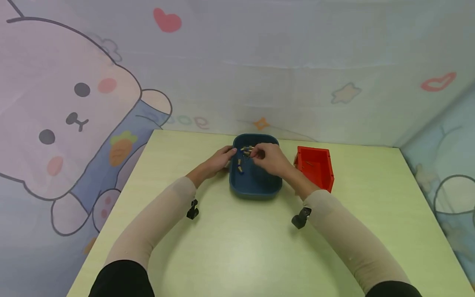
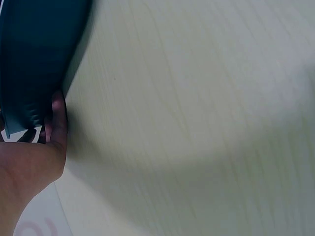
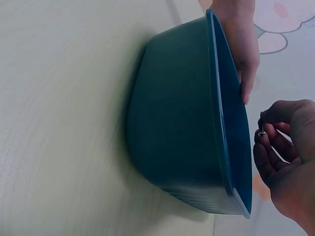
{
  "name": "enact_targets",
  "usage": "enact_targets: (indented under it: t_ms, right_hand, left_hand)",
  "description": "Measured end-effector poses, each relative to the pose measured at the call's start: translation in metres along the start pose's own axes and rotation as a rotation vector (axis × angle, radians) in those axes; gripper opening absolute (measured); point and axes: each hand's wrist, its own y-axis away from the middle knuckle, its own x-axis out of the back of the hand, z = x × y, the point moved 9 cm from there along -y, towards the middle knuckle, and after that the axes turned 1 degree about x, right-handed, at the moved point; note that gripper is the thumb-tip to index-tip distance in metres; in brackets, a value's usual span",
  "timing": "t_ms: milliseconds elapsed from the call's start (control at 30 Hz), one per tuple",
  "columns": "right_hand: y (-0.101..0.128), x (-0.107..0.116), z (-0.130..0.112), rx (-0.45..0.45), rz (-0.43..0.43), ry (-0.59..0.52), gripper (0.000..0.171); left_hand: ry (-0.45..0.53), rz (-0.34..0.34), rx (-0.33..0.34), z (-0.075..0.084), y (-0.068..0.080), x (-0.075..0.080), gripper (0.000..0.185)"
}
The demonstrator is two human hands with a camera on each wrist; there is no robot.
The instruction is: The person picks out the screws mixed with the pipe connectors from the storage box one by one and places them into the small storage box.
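A deep blue plastic bin (image 1: 256,193) stands at the back middle of the table; the right wrist view shows its wall (image 3: 172,98) from the side. My left hand (image 1: 219,159) holds the bin's left side, thumb at the rim and fingers along the outer wall; in the left wrist view the hand (image 2: 37,157) is at the wall's edge. Over the bin, my right hand (image 1: 272,159) pinches a small metal screw (image 3: 261,132) with a cross-slotted head between thumb and fingertips. Several small brass-and-blue pieces (image 1: 239,166) lie inside the bin, partly hidden by the right hand.
To the right of the bin is a red box (image 1: 326,169) with a small thin piece (image 1: 309,163) in it; my right forearm partly covers its near left side. A pale wood-grain table (image 1: 230,247) lies below, its back edge against a printed cloth (image 1: 237,82).
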Motion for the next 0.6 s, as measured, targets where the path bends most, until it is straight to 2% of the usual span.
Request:
enact_targets:
  t_ms: [200,400,600]
  right_hand:
    - [0.002,0.005,-0.001,0.001,0.027,-0.008,0.008]
    - [0.005,0.011,0.001,-0.016,0.032,-0.019,0.007]
    - [0.012,0.018,0.003,-0.04,0.034,-0.034,0.006]
  left_hand:
    - [-0.005,0.006,-0.005,0.005,0.004,0.0,0.062]
    - [-0.002,0.012,0.008,0.003,0.001,0.002,0.062]
    - [0.024,0.027,-0.015,0.007,0.002,0.004,0.058]
